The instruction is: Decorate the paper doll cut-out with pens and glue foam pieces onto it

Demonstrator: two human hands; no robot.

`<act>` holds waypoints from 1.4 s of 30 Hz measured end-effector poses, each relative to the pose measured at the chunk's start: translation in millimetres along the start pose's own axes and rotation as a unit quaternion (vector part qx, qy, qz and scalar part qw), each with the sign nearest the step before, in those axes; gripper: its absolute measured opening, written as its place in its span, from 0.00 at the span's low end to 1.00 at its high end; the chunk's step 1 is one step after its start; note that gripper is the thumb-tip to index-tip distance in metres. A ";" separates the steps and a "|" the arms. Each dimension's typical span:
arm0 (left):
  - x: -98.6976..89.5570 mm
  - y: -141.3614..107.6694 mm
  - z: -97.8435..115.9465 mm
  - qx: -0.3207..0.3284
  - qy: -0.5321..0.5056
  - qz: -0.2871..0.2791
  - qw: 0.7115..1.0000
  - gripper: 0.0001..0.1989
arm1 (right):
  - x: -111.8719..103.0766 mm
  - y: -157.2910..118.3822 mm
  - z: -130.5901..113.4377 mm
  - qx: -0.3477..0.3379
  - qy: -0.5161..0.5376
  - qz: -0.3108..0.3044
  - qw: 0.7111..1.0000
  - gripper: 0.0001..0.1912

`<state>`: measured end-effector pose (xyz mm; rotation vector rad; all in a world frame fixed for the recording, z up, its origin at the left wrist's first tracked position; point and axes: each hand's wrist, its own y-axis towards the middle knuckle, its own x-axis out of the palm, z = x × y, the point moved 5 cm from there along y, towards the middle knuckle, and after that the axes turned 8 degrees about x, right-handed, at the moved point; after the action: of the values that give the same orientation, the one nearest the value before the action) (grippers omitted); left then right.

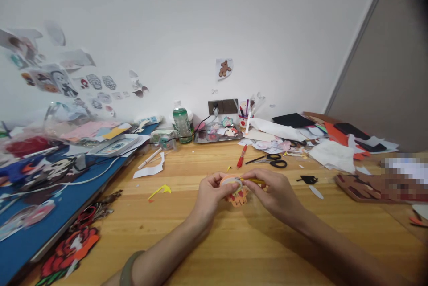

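Near the middle of the wooden table, my left hand [211, 192] grips a small orange paper figure [238, 198] with a pale round part at its top. My right hand [271, 188] pinches a thin yellow tool [254, 180], whose tip is at the figure's upper right edge. Both hands are close together, and their fingers hide part of the figure. Behind them lie a red pen [241, 157] and black-handled scissors [277, 161]. Yellow paper scraps [163, 190] are left of my left hand.
At the back stand a green bottle [182, 123], a metal tray [218, 138] and a pen cup [245, 120]. Paper sheets [331, 154] pile up at the right. A blue board [25, 248] with crafts covers the left side, with a white cable [90, 178] across it.
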<state>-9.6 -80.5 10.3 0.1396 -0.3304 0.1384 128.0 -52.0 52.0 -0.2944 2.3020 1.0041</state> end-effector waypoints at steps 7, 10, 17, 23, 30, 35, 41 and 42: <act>-0.1 0.4 -2.2 -0.004 -0.004 -0.003 1.000 0.09 | -3.9 -1.2 -4.1 -0.039 -0.045 0.014 0.998 0.05; 0.5 0.1 -4.4 -0.011 -0.007 -0.004 1.000 0.10 | -4.3 -1.3 -5.3 -0.056 -0.061 0.015 0.996 0.05; 1.0 -0.5 -7.1 -0.021 -0.013 0.004 1.000 0.10 | -1.2 -1.5 -1.2 -0.042 -0.052 0.013 0.998 0.05; 0.4 0.5 -9.1 -0.048 -0.013 0.011 0.999 0.12 | -8.2 0.5 1.8 0.051 0.045 -0.007 0.998 0.05; -2.3 2.4 -7.0 -0.047 -0.018 0.027 0.998 0.12 | -11.1 6.6 10.7 0.057 0.051 0.028 0.997 0.05; -2.9 2.1 -6.4 -0.048 -0.023 0.033 0.998 0.12 | -9.0 -0.7 -3.2 -0.095 -0.076 0.070 0.990 0.05; -1.8 1.9 -6.1 -0.032 -0.007 0.014 0.999 0.12 | -7.5 -3.0 -13.8 -0.181 -0.180 0.084 0.963 0.06; -1.7 1.9 -5.7 -0.027 -0.003 0.013 1.000 0.12 | -7.1 -3.2 -13.8 -0.187 -0.192 0.082 0.960 0.07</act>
<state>-9.7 -78.0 4.6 0.0829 -0.3417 0.1538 129.0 -64.4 61.8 -0.0471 1.8015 1.4432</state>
